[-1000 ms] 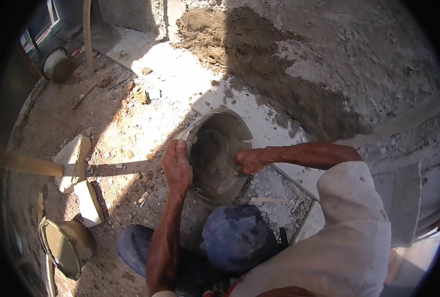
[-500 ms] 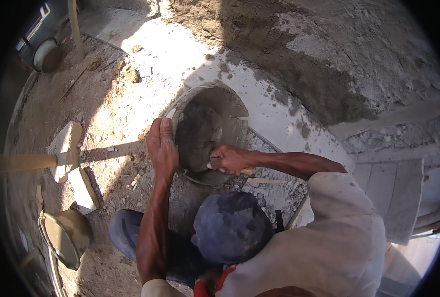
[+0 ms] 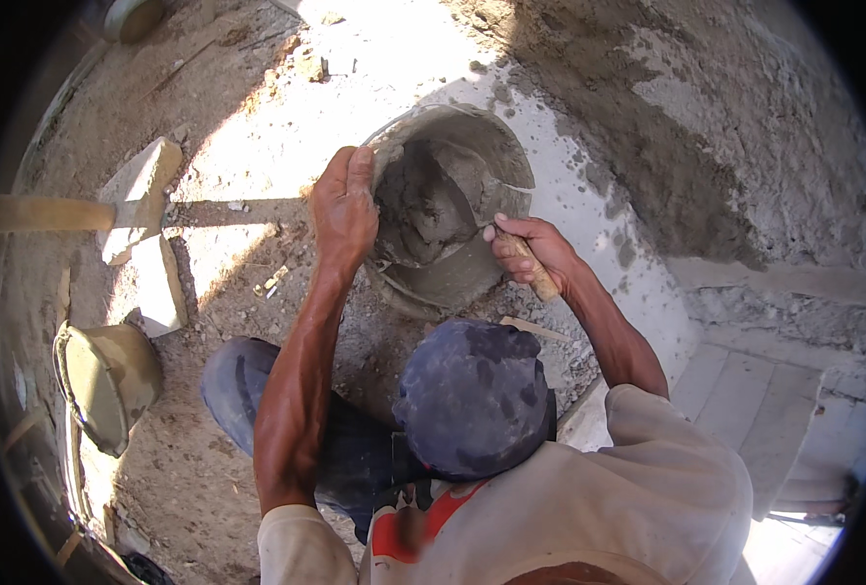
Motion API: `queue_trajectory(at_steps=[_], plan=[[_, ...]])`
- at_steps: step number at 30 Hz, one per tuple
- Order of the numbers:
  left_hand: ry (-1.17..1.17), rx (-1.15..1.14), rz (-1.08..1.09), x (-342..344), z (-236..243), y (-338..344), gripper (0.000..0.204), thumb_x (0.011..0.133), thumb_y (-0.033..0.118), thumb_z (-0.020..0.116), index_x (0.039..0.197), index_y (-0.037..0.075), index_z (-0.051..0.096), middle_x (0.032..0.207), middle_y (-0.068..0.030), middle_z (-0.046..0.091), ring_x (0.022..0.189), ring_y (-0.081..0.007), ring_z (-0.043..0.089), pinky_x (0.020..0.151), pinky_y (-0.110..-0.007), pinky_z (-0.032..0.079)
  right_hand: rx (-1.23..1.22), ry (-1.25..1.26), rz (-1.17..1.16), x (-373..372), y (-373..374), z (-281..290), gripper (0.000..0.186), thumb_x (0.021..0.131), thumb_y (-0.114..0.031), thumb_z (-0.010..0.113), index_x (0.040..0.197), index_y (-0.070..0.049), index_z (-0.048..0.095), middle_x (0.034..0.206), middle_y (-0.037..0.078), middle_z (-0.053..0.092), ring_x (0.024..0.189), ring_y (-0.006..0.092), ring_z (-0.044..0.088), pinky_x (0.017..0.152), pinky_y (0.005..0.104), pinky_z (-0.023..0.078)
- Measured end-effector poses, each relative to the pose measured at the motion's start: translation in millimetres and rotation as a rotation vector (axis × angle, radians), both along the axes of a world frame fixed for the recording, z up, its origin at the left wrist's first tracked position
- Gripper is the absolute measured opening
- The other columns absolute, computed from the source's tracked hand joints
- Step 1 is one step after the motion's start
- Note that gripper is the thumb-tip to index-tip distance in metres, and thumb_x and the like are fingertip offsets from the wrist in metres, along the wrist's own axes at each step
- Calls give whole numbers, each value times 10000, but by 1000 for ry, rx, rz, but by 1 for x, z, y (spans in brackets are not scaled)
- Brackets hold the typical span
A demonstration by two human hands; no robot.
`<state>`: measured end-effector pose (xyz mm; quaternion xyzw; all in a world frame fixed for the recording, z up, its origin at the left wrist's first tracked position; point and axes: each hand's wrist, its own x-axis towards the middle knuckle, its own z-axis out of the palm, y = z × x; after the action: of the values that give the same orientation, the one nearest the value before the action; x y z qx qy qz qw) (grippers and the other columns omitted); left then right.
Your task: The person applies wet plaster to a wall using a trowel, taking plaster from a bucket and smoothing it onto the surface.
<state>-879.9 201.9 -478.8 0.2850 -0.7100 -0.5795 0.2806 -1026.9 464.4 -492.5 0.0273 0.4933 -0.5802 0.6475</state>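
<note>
A round bucket [image 3: 516, 174] stands on the ground in front of me, tilted, with wet grey mortar [image 3: 418, 210] inside. My left hand [image 3: 345, 210] is closed around its left rim, the thumb on top. My right hand [image 3: 531, 255], at the near right side of the bucket, grips the wooden handle of a trowel [image 3: 545, 286]. The trowel's blade reaches into the mortar and is partly covered by it. Below the bucket are my dark blue-clad knees [image 3: 472, 400].
At the left lie a wooden-handled tool [image 3: 53, 214] and pale broken blocks [image 3: 160, 283]. A second bucket [image 3: 131, 366] lies nearer. A mortar-smeared wall [image 3: 687, 166] rises at the far right. Grey boards [image 3: 755, 400] stand at the right, and a wood strip [image 3: 535, 329] lies beside my knee.
My right hand has drawn back from inside the bucket to its right rim, exposing the trowel's handle. The mortar's surface has changed shape. My left hand stays on the rim; the view has shifted.
</note>
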Motion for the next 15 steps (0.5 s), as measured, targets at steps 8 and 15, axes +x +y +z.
queue_trajectory(at_steps=[8, 15], plan=[[-18, -31, -10, -10, 2, 4, 428, 1130, 383, 511, 1013, -7, 645, 769, -76, 565, 746, -154, 484, 698, -385, 453, 334, 2066, 833, -34, -12, 8, 227, 914, -116, 630, 1034, 76, 622, 853, 270, 703, 775, 476, 711, 637, 543, 571], [2, -79, 40, -16, 0, 12, 429, 1132, 368, 499, 985, -13, 628, 747, -71, 529, 736, -153, 451, 677, -386, 435, 50, 1947, 1172, -21, -35, -11, 146, 835, -57, 622, 899, 73, 645, 822, 266, 724, 813, 445, 744, 677, 539, 589]])
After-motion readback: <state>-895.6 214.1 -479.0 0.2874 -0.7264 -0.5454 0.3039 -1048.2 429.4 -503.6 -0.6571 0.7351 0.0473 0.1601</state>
